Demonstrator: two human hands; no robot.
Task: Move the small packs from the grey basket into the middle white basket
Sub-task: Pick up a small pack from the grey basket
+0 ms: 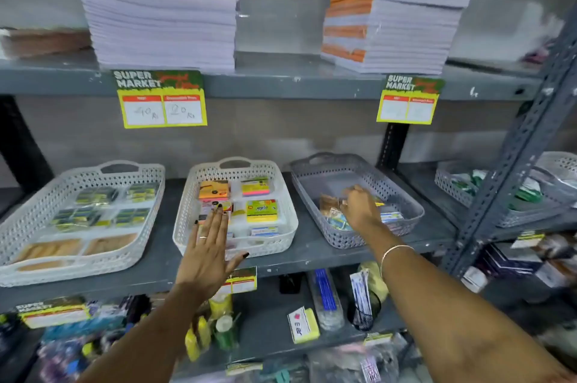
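The grey basket [402,192] stands on the middle shelf at the right, with several small packs [331,211] lying in its near half. My right hand [359,206] reaches down into it, fingers curled over the packs; a firm grip cannot be told. The middle white basket [282,195] stands to its left and holds several small colourful packs [261,211]. My left hand [209,242] hovers flat over that basket's near left corner, fingers spread, holding nothing.
A larger white basket [28,220] with packs stands at the left. Another perforated basket [449,182] is at the far right behind a slanted metal upright [515,148]. Notebook stacks [162,20] fill the shelf above. The lower shelf holds bottles and packets.
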